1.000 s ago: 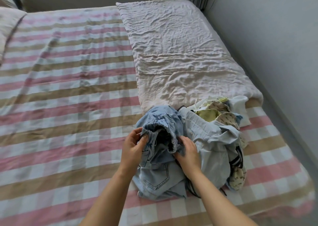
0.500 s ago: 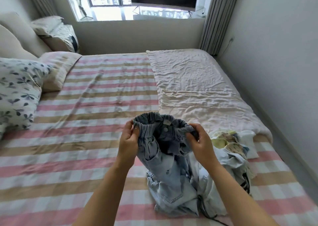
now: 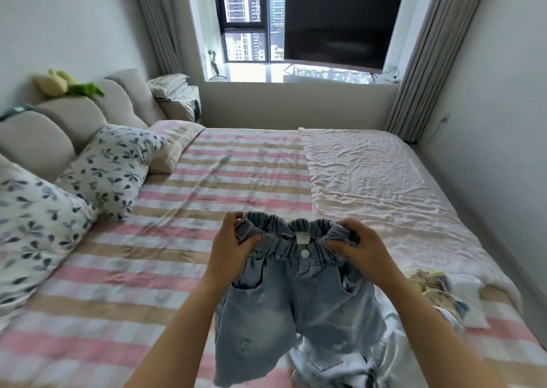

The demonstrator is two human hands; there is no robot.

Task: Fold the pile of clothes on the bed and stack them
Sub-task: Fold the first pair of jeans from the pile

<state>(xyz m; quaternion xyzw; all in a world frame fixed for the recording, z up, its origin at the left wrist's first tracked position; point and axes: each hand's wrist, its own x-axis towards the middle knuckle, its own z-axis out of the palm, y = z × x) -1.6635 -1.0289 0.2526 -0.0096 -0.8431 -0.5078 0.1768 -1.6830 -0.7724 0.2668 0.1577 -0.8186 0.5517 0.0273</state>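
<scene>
Light blue denim shorts (image 3: 299, 307) with an elastic waistband hang in the air above the bed. My left hand (image 3: 233, 245) pinches the waistband's left end and my right hand (image 3: 359, 248) grips its right end, so the shorts hang with the front facing me. The rest of the clothes pile (image 3: 426, 299) lies on the striped bed (image 3: 207, 180) to the lower right, partly hidden behind the shorts and my right arm: pale blue, white and yellow-green pieces.
A crumpled pale pink blanket (image 3: 370, 174) covers the bed's right side. Floral pillows (image 3: 109, 165) and a beige headboard (image 3: 59, 121) are on the left. A wall runs along the right, a window and a dark screen (image 3: 340, 23) behind.
I lifted the shorts off the pile and spread the waistband between my hands. The view tilted up from the pile to the whole room.
</scene>
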